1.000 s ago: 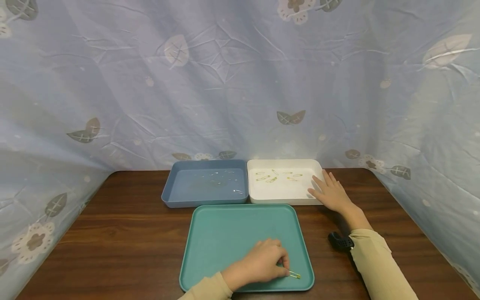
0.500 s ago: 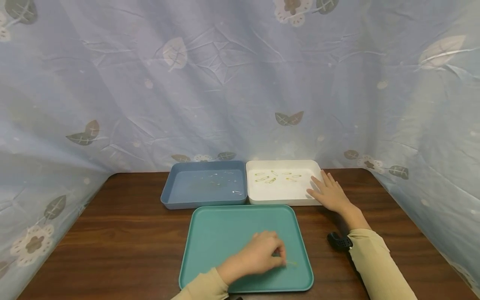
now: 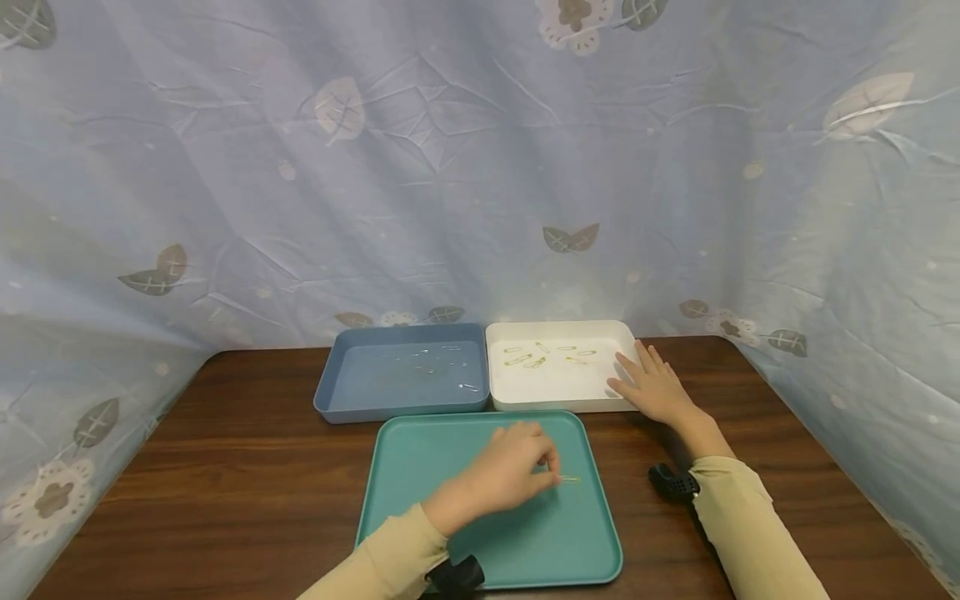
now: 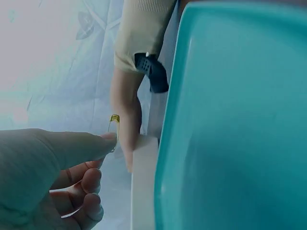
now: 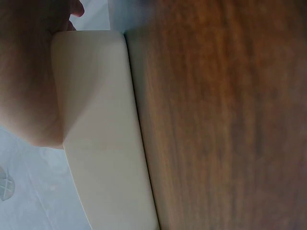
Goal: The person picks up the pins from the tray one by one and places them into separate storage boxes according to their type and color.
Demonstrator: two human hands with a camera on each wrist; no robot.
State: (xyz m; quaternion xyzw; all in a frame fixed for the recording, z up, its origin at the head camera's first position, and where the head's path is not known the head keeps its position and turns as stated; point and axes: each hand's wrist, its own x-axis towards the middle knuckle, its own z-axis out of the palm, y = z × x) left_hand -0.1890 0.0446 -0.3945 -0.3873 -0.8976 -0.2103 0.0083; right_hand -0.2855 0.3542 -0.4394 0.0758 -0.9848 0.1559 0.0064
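Between thumb and fingers my left hand (image 3: 498, 471) pinches a gold safety pin (image 4: 114, 125), raised over the teal tray (image 3: 540, 550). Its gold cap end points away from the hand in the left wrist view. My right hand (image 3: 655, 387) rests with spread, straight fingers on the right side of the white tray (image 3: 562, 400). Several gold safety pins (image 3: 536, 362) lie inside that white tray. In the right wrist view, the palm leans over the tray's outer wall (image 5: 100, 110).
Left of the white tray stands a blue tray (image 3: 397, 408) with several silver safety pins (image 3: 468, 387) in it. All three trays sit close together on a dark wooden table (image 3: 225, 467). A patterned curtain (image 3: 420, 167) hangs behind and at both sides.
My left hand has lifted the gold safety pin and carried it forward across the teal tray, slightly to the left. The right hand has stayed at the white tray.
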